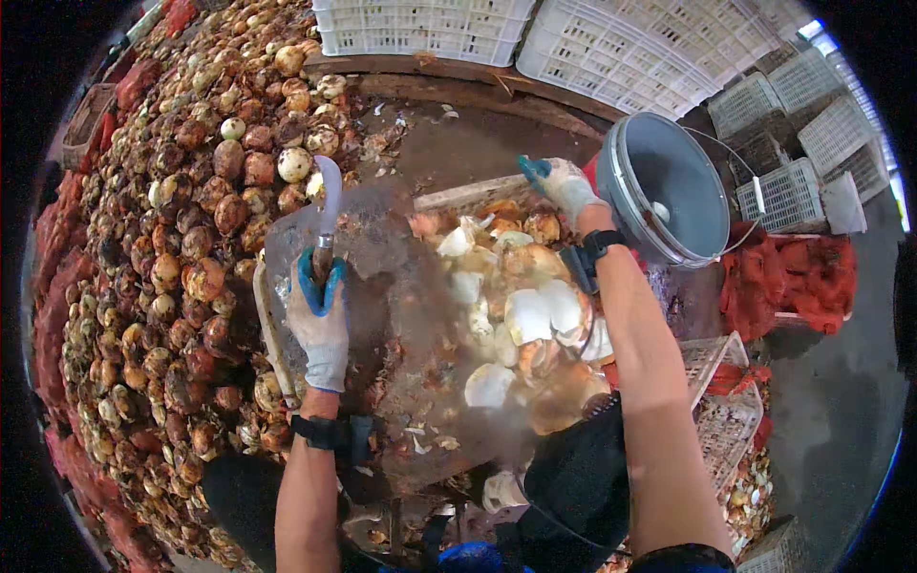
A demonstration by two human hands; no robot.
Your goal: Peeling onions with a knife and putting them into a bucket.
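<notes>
In grey bucket (690,186), one small white piece (661,211); beyond, white crates (420,29), contents unclear. Clenching left hand (320,325) round handle of curved knife (329,202), with blade away over grey board (368,229). Holding right hand (565,186) out beside bucket, with fingers to left; can't tell if parted or together. Between forearms, heap of peeled onions (528,317).

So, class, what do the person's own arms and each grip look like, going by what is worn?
The left grip has a pale glove with blue-green coated fingers; the right grip matches. Each wrist carries a black strap with a dark device, left strap and right strap. A dark sleeve edge shows low on the right arm.
</notes>
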